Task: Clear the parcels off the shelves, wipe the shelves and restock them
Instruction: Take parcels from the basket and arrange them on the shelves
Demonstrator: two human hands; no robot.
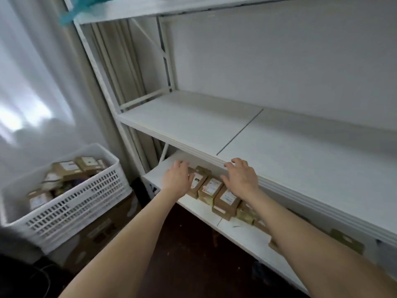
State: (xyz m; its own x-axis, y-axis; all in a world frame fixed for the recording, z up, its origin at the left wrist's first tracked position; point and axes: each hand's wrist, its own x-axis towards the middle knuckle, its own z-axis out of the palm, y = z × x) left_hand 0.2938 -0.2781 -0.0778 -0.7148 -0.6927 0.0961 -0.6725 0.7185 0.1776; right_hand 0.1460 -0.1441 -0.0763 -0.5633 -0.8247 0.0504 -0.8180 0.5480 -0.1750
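A person's two bare hands reach toward a row of small brown cardboard parcels [211,189] on the lower shelf [247,235] of a white metal rack. The left hand [177,179] hangs over the row's left end and the right hand [240,177] over its middle. Both hands are spread wide and hold nothing. The right fingertips [227,164] sit at the front lip of the bare middle shelf [193,123]; whether they touch it cannot be told.

The parcels lie just beyond and below both palms, packed side by side. The row's long axis follows the shelf's front edge, and more parcels trail off to the right beneath the right forearm. The left hand looks nearer to the end box.

Each parcel carries a white shipping label on the face turned up toward the camera, but the print is too blurred to read and no brand can be made out.

A white slotted plastic basket [71,207], already holding similar labelled parcels, stands to the left of the rack on a brown carton [103,231]. A teal cloth [68,16] hangs over the left corner of the top shelf, which suggests wiping is yet to come down here
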